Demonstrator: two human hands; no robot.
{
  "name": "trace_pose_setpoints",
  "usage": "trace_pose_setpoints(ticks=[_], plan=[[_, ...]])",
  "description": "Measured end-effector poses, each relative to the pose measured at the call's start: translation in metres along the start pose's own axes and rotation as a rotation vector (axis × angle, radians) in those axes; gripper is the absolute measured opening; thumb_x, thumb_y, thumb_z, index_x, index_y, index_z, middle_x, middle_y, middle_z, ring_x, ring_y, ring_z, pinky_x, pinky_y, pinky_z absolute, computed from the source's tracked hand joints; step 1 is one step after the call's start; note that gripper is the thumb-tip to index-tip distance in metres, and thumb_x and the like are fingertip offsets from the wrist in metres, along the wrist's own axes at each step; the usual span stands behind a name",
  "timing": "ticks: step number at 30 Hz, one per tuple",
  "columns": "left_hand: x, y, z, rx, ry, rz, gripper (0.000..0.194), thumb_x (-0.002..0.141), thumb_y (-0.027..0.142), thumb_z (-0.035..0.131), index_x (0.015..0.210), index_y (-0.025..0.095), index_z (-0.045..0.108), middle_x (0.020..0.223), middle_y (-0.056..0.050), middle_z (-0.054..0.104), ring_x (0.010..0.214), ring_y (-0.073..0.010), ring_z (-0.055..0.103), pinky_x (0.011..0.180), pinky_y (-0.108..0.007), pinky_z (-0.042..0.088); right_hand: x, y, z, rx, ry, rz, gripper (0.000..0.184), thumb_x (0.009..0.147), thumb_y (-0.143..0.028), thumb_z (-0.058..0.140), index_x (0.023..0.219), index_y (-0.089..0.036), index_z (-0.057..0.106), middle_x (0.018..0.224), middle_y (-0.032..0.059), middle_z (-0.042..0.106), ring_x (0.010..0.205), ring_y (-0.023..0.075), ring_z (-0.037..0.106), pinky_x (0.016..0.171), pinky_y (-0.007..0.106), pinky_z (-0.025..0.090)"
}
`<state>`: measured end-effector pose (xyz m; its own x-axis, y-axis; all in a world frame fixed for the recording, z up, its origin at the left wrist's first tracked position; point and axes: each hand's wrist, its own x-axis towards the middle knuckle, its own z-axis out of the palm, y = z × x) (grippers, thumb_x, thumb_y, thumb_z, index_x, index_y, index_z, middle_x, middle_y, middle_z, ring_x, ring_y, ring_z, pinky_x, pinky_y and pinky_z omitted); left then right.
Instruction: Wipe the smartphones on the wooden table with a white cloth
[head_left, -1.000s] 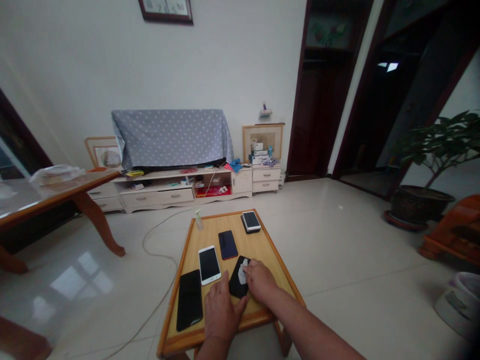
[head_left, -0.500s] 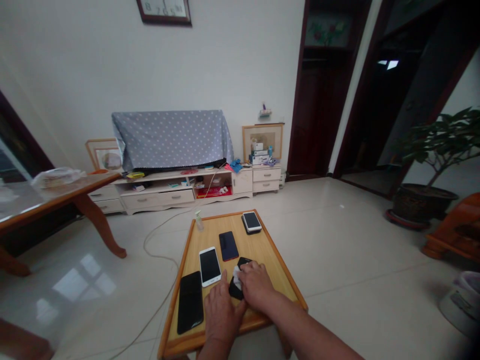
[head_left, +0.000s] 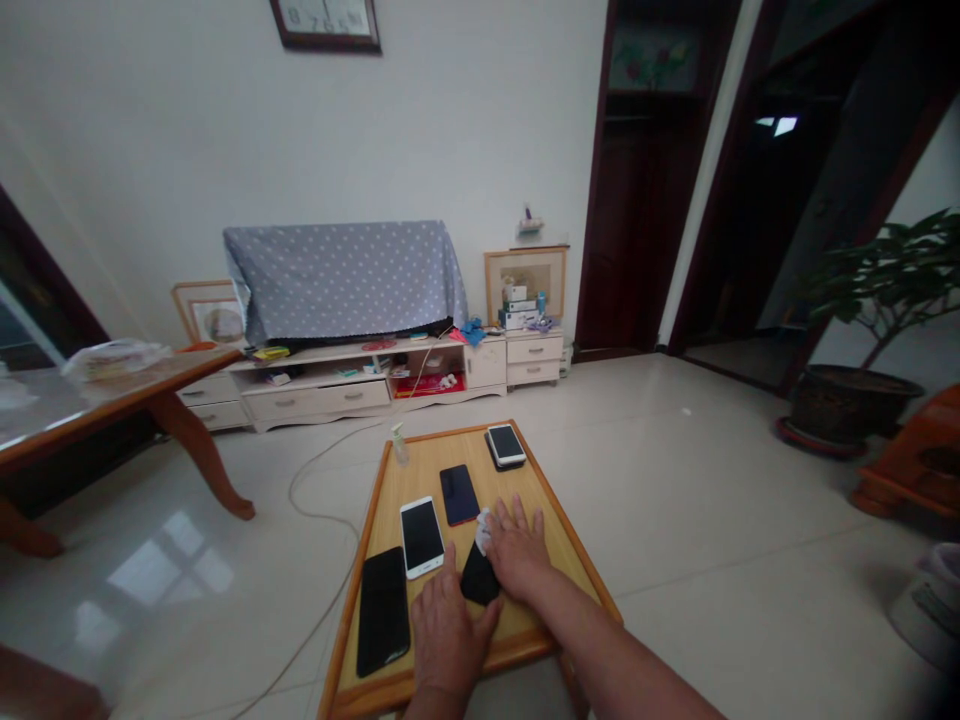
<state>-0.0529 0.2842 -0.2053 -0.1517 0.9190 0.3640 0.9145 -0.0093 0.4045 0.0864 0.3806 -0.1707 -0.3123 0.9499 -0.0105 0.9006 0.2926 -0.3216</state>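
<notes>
My left hand (head_left: 450, 630) lies at the near end of a low wooden table (head_left: 525, 600), with its thumb side against the lower left of a black smartphone (head_left: 480, 575). My right hand (head_left: 519, 548) rests flat just above that phone, and a small white cloth (head_left: 484, 532) is bunched at its thumb side. To the left lie a white smartphone (head_left: 421, 537) and a large black smartphone (head_left: 383, 611). Farther off are a dark blue smartphone (head_left: 459, 494) and a white-framed phone (head_left: 505, 445) on a black phone.
A small clear bottle (head_left: 400, 446) stands at the table's far left corner. A cable (head_left: 315, 500) curves across the tiled floor on the left. Beyond stand a long table (head_left: 97, 400), a cream cabinet (head_left: 315, 395) and a potted plant (head_left: 847, 400).
My right hand has moved up and to the right, carrying the white cloth to the phone's upper left edge. More of the black phone now shows. My left hand has barely moved.
</notes>
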Motion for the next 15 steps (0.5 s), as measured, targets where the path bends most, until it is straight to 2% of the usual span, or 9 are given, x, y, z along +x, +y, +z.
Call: trace_pose_setpoints(ticks=[2, 7, 9, 13, 15], plan=[[0.000, -0.001, 0.001, 0.004, -0.004, 0.001, 0.086, 0.083, 0.041, 0.065, 0.155, 0.013, 0.027, 0.120, -0.012, 0.066, 0.116, -0.0289, 0.058, 0.100, -0.041, 0.038, -0.006, -0.003, 0.004, 0.010, -0.031, -0.008, 0.055, 0.102, -0.044, 0.039, 0.155, -0.031, 0.040, 0.169, 0.0048, 0.018, 0.155, 0.0347, -0.003, 0.116, 0.066, -0.011], [0.000, -0.002, 0.003, 0.053, -0.012, -0.009, 0.074, 0.084, 0.021, 0.056, 0.154, 0.015, 0.031, 0.132, -0.015, 0.063, 0.116, -0.0270, 0.058, 0.100, -0.040, 0.038, -0.029, -0.013, 0.008, 0.065, -0.099, -0.270, 0.051, 0.103, -0.051, 0.036, 0.152, -0.037, 0.044, 0.169, 0.0045, 0.019, 0.156, 0.0333, -0.003, 0.115, 0.068, -0.010], [0.000, -0.002, 0.002, 0.055, -0.006, -0.006, 0.076, 0.085, 0.026, 0.059, 0.154, 0.014, 0.031, 0.131, -0.015, 0.063, 0.117, -0.0276, 0.058, 0.099, -0.040, 0.038, -0.028, -0.008, 0.004, 0.059, -0.097, -0.220, 0.051, 0.104, -0.051, 0.035, 0.152, -0.038, 0.043, 0.169, 0.0040, 0.017, 0.156, 0.0329, -0.004, 0.115, 0.067, -0.010], [0.000, 0.001, -0.001, 0.039, 0.011, -0.005, 0.085, 0.083, 0.042, 0.065, 0.154, 0.013, 0.030, 0.119, -0.012, 0.067, 0.114, -0.0282, 0.059, 0.099, -0.040, 0.039, -0.018, 0.009, -0.008, 0.011, -0.072, 0.059, 0.055, 0.104, -0.048, 0.034, 0.158, -0.037, 0.032, 0.170, 0.0046, 0.010, 0.156, 0.0325, -0.006, 0.115, 0.068, -0.010], [-0.001, 0.002, -0.003, 0.039, 0.008, -0.006, 0.084, 0.083, 0.043, 0.065, 0.154, 0.013, 0.030, 0.120, -0.012, 0.067, 0.114, -0.0283, 0.059, 0.100, -0.040, 0.039, -0.021, 0.011, -0.007, 0.007, -0.071, 0.065, 0.055, 0.104, -0.049, 0.033, 0.158, -0.036, 0.032, 0.170, 0.0057, 0.009, 0.155, 0.0331, -0.008, 0.114, 0.069, -0.010]])
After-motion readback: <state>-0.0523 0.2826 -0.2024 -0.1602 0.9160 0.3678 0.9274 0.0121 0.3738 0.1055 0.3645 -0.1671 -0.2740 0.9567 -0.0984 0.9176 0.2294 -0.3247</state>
